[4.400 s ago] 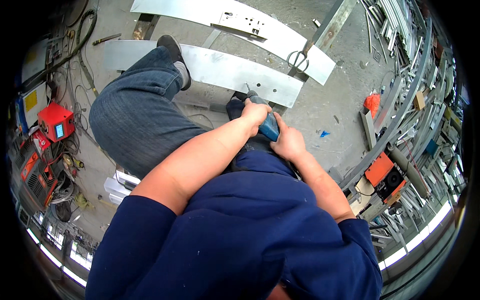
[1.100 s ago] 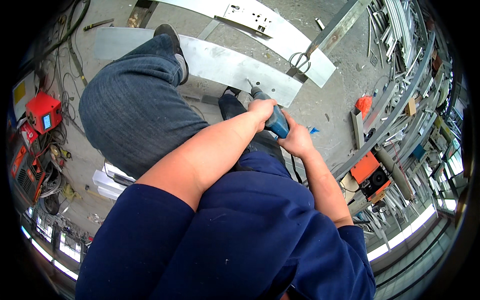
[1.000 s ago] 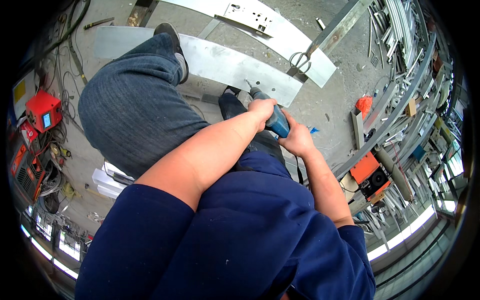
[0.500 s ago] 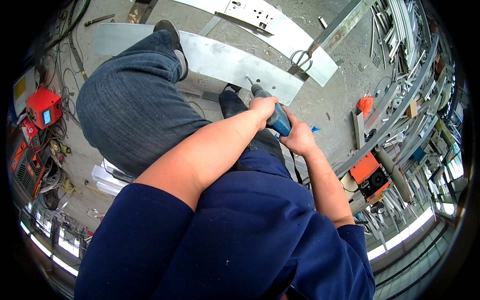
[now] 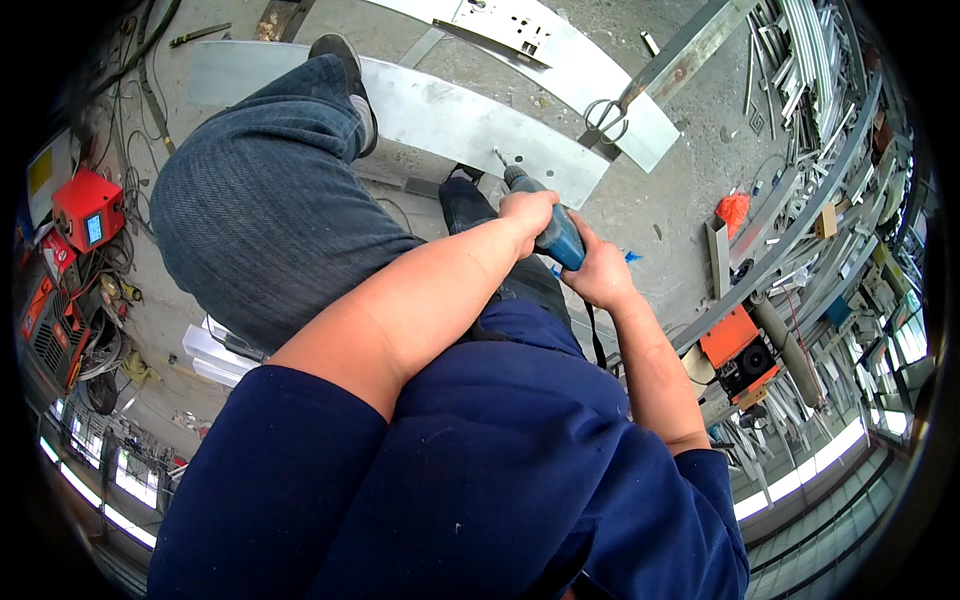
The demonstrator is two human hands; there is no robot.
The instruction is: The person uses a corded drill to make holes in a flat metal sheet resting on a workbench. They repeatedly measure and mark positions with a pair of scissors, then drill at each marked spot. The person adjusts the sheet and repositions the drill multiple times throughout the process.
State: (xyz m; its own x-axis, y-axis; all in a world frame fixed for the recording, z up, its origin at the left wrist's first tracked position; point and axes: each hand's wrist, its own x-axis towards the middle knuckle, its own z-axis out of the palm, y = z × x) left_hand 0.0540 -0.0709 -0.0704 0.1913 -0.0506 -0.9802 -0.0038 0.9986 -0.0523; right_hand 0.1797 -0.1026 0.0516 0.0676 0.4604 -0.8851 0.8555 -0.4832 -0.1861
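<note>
A blue electric drill (image 5: 563, 244) is held in both my hands, pointing away from me at a long pale metal plate (image 5: 435, 108). My left hand (image 5: 527, 216) is wrapped round the front part of the drill's body. Behind it, my right hand (image 5: 602, 271) grips the rear end; whether a finger presses the trigger is hidden. The thin drill bit (image 5: 502, 159) meets the plate's surface near its right end, close to two dark round holes. My left foot in a dark shoe (image 5: 340, 50) rests on the plate.
Beyond lies another pale metal strip (image 5: 648, 135) with scissors (image 5: 605, 118) beside a steel bar (image 5: 690, 60). Metal offcuts (image 5: 810, 60) are heaped on the right, near an orange machine (image 5: 730, 338). On the left are a red machine (image 5: 85, 212) and cables (image 5: 125, 120).
</note>
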